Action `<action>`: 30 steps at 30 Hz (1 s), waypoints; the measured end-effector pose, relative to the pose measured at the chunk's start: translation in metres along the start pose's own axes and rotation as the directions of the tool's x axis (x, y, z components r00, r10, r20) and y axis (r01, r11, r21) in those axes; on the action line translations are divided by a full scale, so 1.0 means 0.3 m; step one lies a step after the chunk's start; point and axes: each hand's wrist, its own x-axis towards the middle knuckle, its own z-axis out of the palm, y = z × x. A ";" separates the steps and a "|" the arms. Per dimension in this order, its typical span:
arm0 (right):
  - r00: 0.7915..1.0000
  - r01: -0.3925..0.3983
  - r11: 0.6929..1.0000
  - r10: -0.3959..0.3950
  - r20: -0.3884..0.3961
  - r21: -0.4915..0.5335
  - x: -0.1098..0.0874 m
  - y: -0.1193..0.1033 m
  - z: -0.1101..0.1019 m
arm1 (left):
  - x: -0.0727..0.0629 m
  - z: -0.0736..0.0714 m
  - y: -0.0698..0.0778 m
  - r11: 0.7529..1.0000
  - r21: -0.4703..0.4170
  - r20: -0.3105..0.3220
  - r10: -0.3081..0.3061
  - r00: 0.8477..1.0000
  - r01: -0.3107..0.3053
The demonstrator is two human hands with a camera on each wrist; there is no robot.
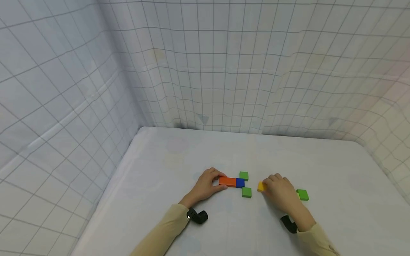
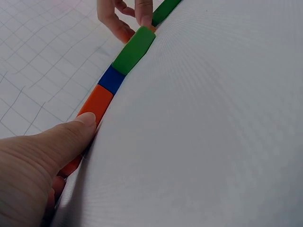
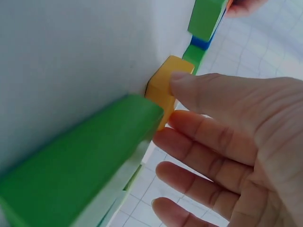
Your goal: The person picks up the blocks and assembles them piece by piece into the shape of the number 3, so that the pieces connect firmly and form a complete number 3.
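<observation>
My left hand point(image 1: 205, 185) holds an orange block point(image 1: 227, 182) at its left end, with thumb and index finger along its two sides. A blue block point(image 1: 240, 182) sits against the orange block's right end. Two green blocks lie near the blue one, the far green block point(image 1: 243, 175) behind it and the near green block point(image 1: 246, 192) in front. Right of these, my right hand point(image 1: 282, 192) pinches a yellow block point(image 3: 165, 85) between thumb and fingers; the other fingers are spread in the right wrist view.
Beside my right hand lies another green block point(image 1: 302, 194), with a pale green piece point(image 1: 298, 195) partly hidden by the hand. All rest on a white table point(image 1: 179, 153). White grid-patterned curtains point(image 1: 211, 71) rise behind and at the sides. Each wrist wears a black camera point(image 1: 198, 216).
</observation>
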 end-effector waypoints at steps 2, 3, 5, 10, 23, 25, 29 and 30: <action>1.000 0.011 1.000 -0.011 0.007 -0.002 -0.012 -0.007 -0.002 | 0.000 0.001 -0.001 1.000 0.000 -0.002 -0.001 1.000 0.001; 1.000 0.014 1.000 -0.014 0.010 0.000 -0.019 -0.011 -0.003 | 0.000 0.001 -0.001 1.000 -0.001 -0.003 -0.001 1.000 0.001; 1.000 0.020 1.000 -0.020 0.012 0.003 -0.032 -0.019 -0.005 | 0.001 0.002 -0.002 1.000 -0.002 -0.005 -0.002 1.000 0.002; 1.000 0.021 0.999 -0.022 0.015 0.024 -0.058 -0.037 -0.010 | 0.001 0.003 -0.002 1.000 0.002 0.000 -0.002 1.000 0.002; 0.997 0.051 0.996 -0.055 0.045 0.077 -0.078 -0.059 -0.007 | -0.001 0.002 0.000 1.000 -0.027 -0.008 0.000 1.000 0.000; 0.997 0.056 0.994 -0.060 0.052 0.090 -0.078 -0.063 -0.009 | -0.001 0.001 0.002 0.999 -0.047 -0.011 -0.008 1.000 0.008; 0.996 0.058 0.992 -0.065 0.063 0.111 -0.077 -0.072 -0.010 | 0.000 0.000 0.003 0.996 -0.086 -0.030 -0.025 0.999 0.023; 0.996 0.059 0.991 -0.067 0.067 0.116 -0.076 -0.075 -0.010 | 0.000 0.000 0.002 0.995 -0.095 -0.037 -0.031 0.999 0.027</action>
